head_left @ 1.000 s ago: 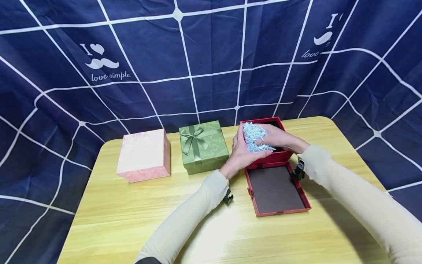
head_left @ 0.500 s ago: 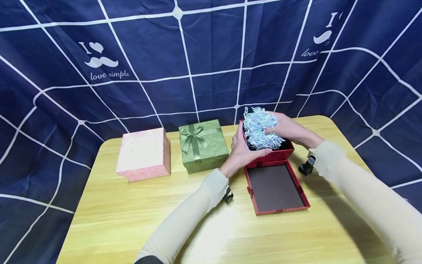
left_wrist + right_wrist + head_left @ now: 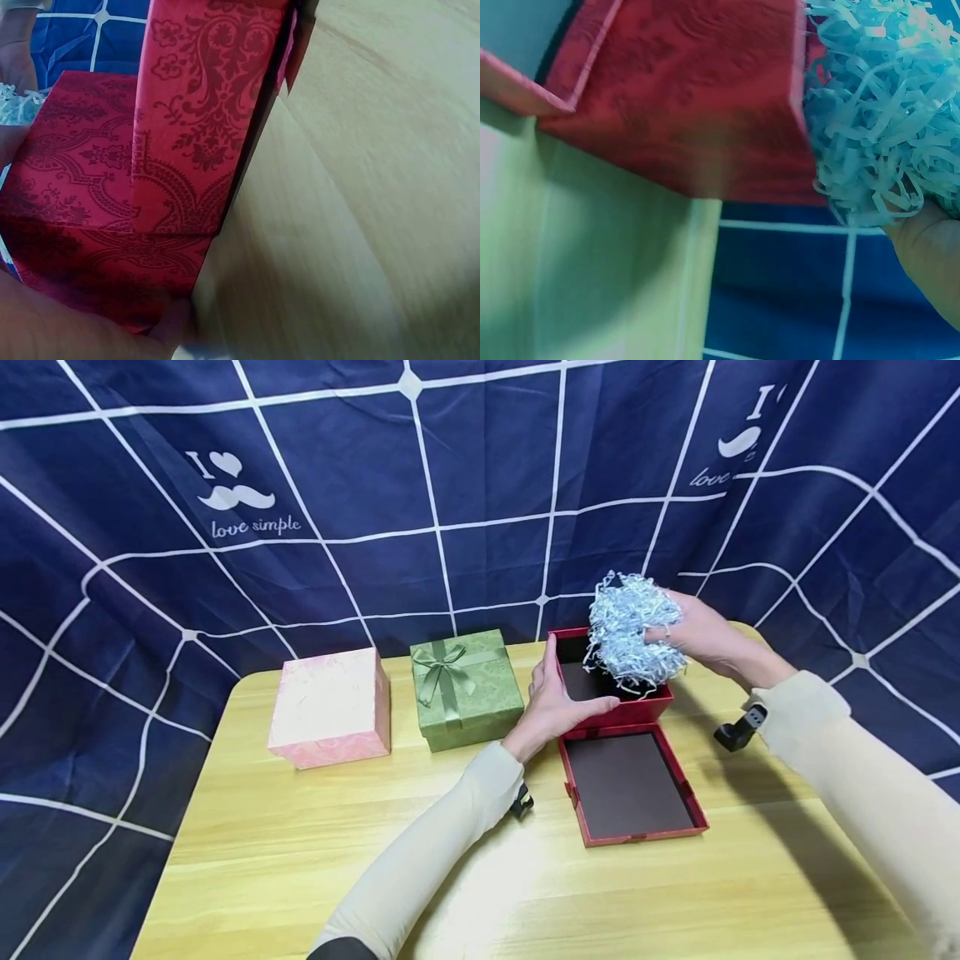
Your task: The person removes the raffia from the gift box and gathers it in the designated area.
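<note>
A wad of light-blue shredded paper [image 3: 630, 631] hangs above the right part of the red box [image 3: 622, 714], gripped in my right hand [image 3: 708, 635]. In the right wrist view the shredded paper [image 3: 885, 112] bulges over the box's rim, with the thumb pressed into it. My left hand [image 3: 551, 702] holds the box at its left side, thumb along the front rim and fingers round the left wall. The box's dark inside shows left of the paper. Its hinged lid [image 3: 630, 785] lies folded open towards me. In the left wrist view the red patterned wall [image 3: 75, 165] is close by.
Left of the red box stands a green gift box [image 3: 468, 689] with a ribbon bow on its lid. A pink box [image 3: 330, 706] is further left. All stand on a wooden table [image 3: 300, 843], with a dark blue checked curtain [image 3: 487, 485] behind.
My right hand has lifted the shredded paper up out of the red box and moved it to the right. The left hand stays on the box.
</note>
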`<state>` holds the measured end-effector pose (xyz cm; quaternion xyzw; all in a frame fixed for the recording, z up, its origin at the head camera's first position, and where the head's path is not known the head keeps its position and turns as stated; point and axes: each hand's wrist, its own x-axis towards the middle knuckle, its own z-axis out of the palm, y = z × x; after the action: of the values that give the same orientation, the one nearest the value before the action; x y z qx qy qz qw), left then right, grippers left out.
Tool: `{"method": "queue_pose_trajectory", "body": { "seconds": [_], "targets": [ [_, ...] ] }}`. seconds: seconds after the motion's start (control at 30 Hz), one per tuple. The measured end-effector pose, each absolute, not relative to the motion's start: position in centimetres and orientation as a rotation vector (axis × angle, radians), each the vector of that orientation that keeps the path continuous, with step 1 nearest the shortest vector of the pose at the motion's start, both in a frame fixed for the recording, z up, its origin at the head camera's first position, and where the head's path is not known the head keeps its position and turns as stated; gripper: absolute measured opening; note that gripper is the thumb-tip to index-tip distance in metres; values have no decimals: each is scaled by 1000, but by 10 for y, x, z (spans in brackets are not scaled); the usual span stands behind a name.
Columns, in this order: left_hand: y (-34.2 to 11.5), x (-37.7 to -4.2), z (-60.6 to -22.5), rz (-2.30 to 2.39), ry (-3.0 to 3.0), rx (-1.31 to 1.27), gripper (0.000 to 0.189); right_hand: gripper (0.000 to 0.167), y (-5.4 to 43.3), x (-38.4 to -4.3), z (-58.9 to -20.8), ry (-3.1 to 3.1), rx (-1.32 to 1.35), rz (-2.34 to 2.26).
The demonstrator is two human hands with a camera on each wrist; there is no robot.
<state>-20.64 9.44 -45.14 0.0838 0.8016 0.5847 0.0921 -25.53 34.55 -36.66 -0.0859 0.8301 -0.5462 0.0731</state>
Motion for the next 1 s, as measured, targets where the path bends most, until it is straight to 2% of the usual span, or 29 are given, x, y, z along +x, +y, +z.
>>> {"method": "queue_pose_trajectory", "body": {
  "seconds": [0.43, 0.77, 1.0],
  "targets": [
    [93, -205, -450, 1703, 2404, 249, 141, 62, 379, -254, -341, 2532, -263, -1796],
    [91, -201, -451, 1685, 2409, 247, 140, 60, 412, -249, -329, 2275, -283, -2192],
    [91, -198, -449, 1680, 2410, 255, 141, 57, 432, -252, -325, 2226, -246, -2249]
  ]
}}
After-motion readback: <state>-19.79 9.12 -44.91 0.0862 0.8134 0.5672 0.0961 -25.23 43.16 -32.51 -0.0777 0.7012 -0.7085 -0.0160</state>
